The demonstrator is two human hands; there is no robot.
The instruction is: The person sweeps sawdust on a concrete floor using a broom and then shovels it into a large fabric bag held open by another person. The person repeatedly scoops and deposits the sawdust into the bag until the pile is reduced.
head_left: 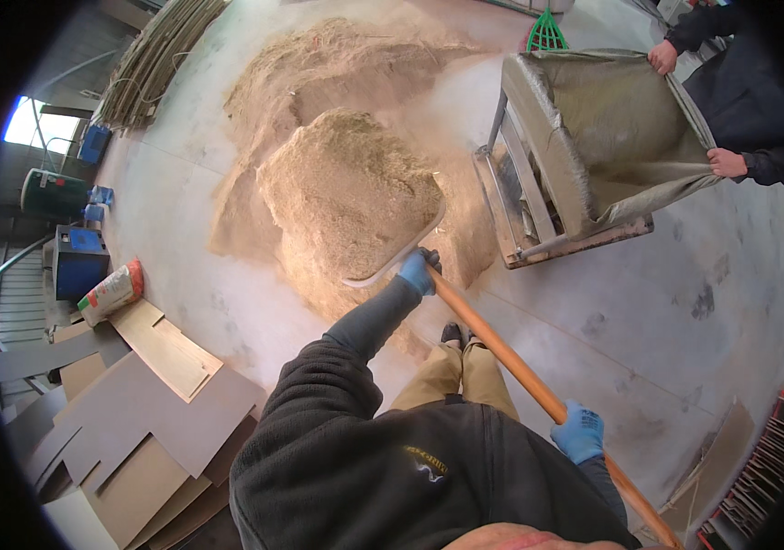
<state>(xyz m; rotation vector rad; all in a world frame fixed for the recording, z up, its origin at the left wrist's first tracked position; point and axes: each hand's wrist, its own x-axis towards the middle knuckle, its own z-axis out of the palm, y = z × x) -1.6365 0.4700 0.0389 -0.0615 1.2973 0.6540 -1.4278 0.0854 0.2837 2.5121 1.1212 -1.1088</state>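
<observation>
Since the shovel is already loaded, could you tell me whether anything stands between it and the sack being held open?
Nothing visible does. The loaded shovel sits left of the open sack, with only dusty air between. The sack's near rim, draped over the metal frame, faces the shovel.

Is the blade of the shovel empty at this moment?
No, the shovel blade carries a heaped load of tan fibrous material, with the left hand gripping the handle just behind it.

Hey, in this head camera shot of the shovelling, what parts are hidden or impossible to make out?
- Shovel blade: mostly buried under its load of sawdust.
- Wooden handle: its end is cut off at the lower edge.
- Inside of the sack held open by another person: shadowed, fill level unclear.
- Left hand and right hand: gloved, fingers wrapped behind the handle.
- Green tool: cut off by the top edge.
</observation>
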